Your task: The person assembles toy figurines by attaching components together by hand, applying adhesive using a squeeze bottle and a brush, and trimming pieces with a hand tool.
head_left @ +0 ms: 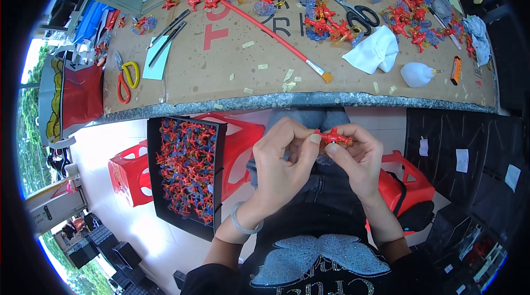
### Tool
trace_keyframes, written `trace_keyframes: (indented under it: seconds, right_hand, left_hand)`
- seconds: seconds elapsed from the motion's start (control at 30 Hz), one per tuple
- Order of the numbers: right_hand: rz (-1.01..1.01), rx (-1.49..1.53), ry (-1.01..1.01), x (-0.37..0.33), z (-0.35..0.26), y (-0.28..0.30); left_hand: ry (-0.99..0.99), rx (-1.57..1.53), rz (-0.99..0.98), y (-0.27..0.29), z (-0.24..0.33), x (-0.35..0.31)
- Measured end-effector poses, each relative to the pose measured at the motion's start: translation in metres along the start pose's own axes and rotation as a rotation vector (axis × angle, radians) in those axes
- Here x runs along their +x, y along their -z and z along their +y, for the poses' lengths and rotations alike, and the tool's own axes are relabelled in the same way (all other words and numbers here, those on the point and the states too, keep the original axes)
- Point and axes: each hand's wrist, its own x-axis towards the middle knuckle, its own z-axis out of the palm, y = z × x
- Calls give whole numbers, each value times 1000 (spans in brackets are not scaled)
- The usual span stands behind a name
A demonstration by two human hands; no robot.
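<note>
Between my two hands, above my lap, is a small red plastic figure (334, 137) with a bit of yellow on it. My right hand (359, 160) is closed round the figure, thumb on its near side. My left hand (287, 154) pinches at the figure's left end; whether something tiny sits between thumb and finger there is hard to see. Many similar red figures with yellow and clear blue parts (314, 11) lie along the far side of the cardboard-covered table (193, 74). A black tray (220, 157) to my left is full of more of them.
On the table lie a red-handled brush (276, 36), black scissors (361, 17), tweezers (165, 38) on a pale green card, red-and-yellow scissors (128, 77), a white cloth (375, 49), a white squeeze bottle (418, 74) and an orange-black box (456, 70). Red stools (130, 173) stand below.
</note>
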Motion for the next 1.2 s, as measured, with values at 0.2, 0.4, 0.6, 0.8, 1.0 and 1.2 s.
trace_keyframes:
  seconds: [0.2, 0.4, 0.6, 0.8, 1.0, 1.2]
  right_hand:
    - [69, 39, -95, 7, 0, -3]
    - [30, -333, 112, 9, -3, -2]
    - [62, -447, 159, 9, -5, 2]
    - [158, -183, -26, 4, 1, -1]
    - [33, -297, 152, 13, -7, -3]
    - [-42, -309, -130, 15, 1, 10]
  left_hand:
    - [178, -401, 38, -10, 5, -2]
    - [361, -469, -184, 0, -17, -10]
    - [445, -530, -157, 2, -15, -9]
    - [449, -651, -122, 2, -19, -11]
    - [459, -529, -101, 5, -19, -11]
    - [408, -469, -96, -2, -13, -15]
